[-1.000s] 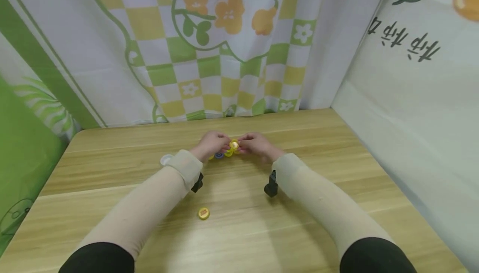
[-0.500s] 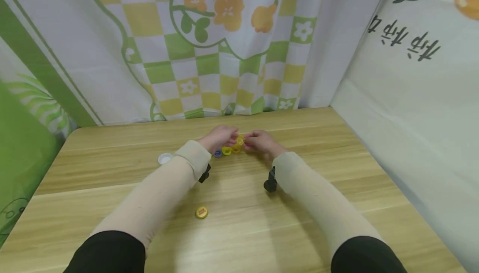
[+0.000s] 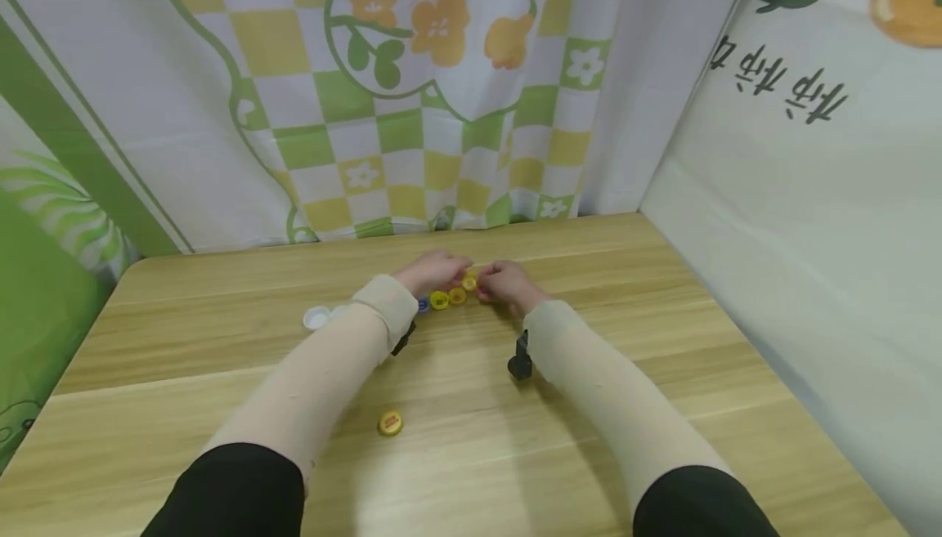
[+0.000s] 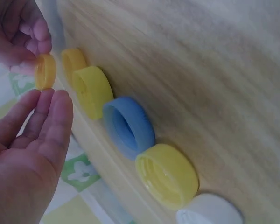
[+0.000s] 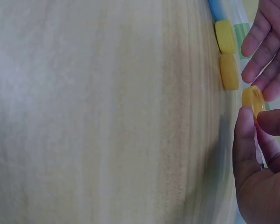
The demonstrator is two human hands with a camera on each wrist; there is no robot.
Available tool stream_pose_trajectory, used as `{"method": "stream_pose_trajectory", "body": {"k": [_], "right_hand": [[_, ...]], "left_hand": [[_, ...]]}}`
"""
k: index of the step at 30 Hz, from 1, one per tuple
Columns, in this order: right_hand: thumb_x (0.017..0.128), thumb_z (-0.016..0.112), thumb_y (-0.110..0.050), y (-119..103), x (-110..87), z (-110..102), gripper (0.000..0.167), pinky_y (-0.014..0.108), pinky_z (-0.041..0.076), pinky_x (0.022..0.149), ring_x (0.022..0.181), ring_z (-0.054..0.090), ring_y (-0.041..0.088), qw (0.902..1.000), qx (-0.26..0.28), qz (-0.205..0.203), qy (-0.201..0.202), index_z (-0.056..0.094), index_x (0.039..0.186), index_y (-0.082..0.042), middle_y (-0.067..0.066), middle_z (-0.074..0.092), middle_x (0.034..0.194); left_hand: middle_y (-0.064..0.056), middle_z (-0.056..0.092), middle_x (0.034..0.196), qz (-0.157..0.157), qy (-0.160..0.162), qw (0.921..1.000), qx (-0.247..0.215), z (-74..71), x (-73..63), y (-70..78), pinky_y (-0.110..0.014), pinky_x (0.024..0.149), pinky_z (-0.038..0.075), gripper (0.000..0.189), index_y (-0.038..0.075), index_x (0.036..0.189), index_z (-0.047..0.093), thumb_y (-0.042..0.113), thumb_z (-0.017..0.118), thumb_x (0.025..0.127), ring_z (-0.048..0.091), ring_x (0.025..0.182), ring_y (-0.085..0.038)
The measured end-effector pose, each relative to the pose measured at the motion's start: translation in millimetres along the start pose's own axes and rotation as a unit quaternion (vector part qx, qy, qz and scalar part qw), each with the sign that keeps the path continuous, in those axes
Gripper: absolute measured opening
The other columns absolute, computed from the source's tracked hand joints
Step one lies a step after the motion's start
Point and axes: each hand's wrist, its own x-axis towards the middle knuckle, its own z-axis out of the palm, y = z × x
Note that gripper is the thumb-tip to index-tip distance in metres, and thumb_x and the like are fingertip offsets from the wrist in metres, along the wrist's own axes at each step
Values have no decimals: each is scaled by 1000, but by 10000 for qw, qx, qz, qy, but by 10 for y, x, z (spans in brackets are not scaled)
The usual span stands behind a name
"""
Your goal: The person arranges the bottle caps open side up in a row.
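My right hand [image 3: 508, 284] pinches a small orange bottle cap [image 5: 253, 99] between thumb and fingers, just past the far right end of a row of caps. The left hand [image 3: 434, 269] reaches in from the other side, its fairly straight fingertips right at that cap's edge. Along the row lie another orange cap [image 4: 74, 64], a yellow cap [image 4: 93, 92], a blue cap [image 4: 129, 127], a second yellow cap [image 4: 167, 177] and a white cap [image 4: 210, 211]. In the head view, the left hand and sleeve hide part of this row.
A white cap [image 3: 316, 318] lies left of the left sleeve on the wooden table [image 3: 589, 406]. Closer to the person sits a yellow cap with red print [image 3: 391, 422]. A patterned curtain [image 3: 441, 112] hangs behind the table's far edge; a white wall sheet [image 3: 795, 218] runs along the right.
The pinched orange cap has shifted right relative to the row. The left hand has moved right too, uncovering more of the blue and yellow caps. The view has drifted slightly.
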Motion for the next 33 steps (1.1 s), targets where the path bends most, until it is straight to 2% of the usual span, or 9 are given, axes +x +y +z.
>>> {"method": "stream_pose_trajectory", "body": {"k": [6,10,12,16,19,22,25,30,33], "right_hand": [[103,53,3,46,25,-24,13,19,58,69,79,63,14,9999,53,24,102,57,113,10,10,59,95],[103,54,3,67,12,-39,14,19,58,69,80,64,15,9999,67,76,69,58,114,10,11,61,95],[103,55,3,82,14,-40,12,18,58,68,78,64,14,9999,58,116,27,59,112,10,10,61,92],[102,57,3,97,28,-33,8,17,58,66,73,64,11,9998,124,168,-16,60,108,9,9,63,88],[102,56,4,98,39,-25,9,17,58,67,73,64,11,9996,189,189,-53,60,109,9,9,63,87],[102,56,4,100,45,-25,15,17,57,66,73,64,11,9997,112,195,-87,59,115,11,9,63,89],[103,55,4,98,39,-40,22,17,57,65,72,63,11,9997,-82,208,-120,58,123,13,11,63,91],[103,55,3,85,24,-53,28,18,58,69,74,64,11,9991,-323,224,-183,57,129,14,14,63,101],[103,55,4,84,10,-49,28,19,58,69,73,63,11,9988,-410,212,-187,57,128,14,16,64,103]], "left_hand": [[-6,54,84,299,100,9938,1064,32,18,73,-33,72,44,47,1,94,62,39,40,109,48,74,-18],[0,44,67,307,105,9945,992,66,57,47,-29,63,37,46,10,72,50,37,40,109,39,61,-13],[2,38,63,245,66,9957,888,79,84,20,-29,60,34,47,12,68,43,37,41,108,33,58,-13],[-5,55,80,141,114,9962,855,88,106,2,-30,71,43,46,5,80,58,40,42,107,48,72,-16],[-14,66,107,51,135,9968,784,84,112,9,-35,90,49,50,-2,103,67,42,43,107,59,96,-23],[-19,67,124,-15,99,9975,704,80,129,5,-40,104,47,56,-6,116,68,43,42,108,60,113,-28],[-18,65,134,-16,63,9971,764,85,155,-7,-40,110,44,58,-5,125,68,44,42,108,58,126,-29],[-17,65,136,52,-27,9950,992,100,180,-29,-39,111,44,59,-3,126,68,45,40,108,57,128,-28],[-13,69,116,191,-45,9943,1045,118,182,-32,-35,98,49,51,1,104,70,42,41,108,62,107,-23]]}}
